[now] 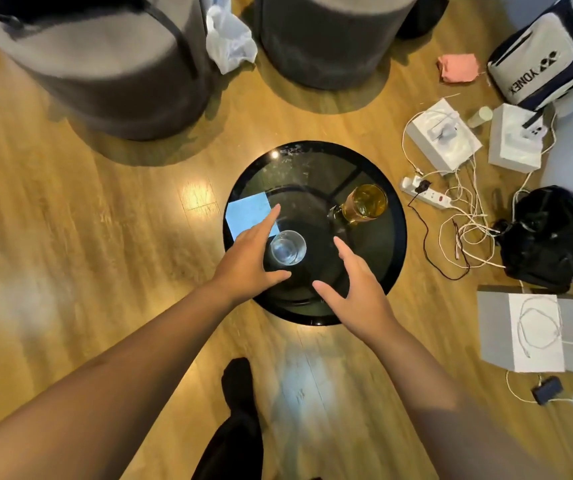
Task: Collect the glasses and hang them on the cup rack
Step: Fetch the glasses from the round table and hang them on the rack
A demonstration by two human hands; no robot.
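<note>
A clear glass (288,247) stands upright on the round black glass table (392,247), near its left side. An amber glass mug (364,202) with a handle stands toward the table's right. My left hand (247,258) hovers just left of the clear glass, fingers spread, thumb curving under its near side. My right hand (354,282) is open to the right of the clear glass, apart from it. Neither hand holds anything. No cup rack is in view.
A light blue paper (248,211) lies on the table's left, partly under my left hand. Two grey round seats (105,64) stand behind. White boxes (441,133), a power strip (427,194), tangled cables, a black bag (552,237) and a sports bag crowd the floor at right.
</note>
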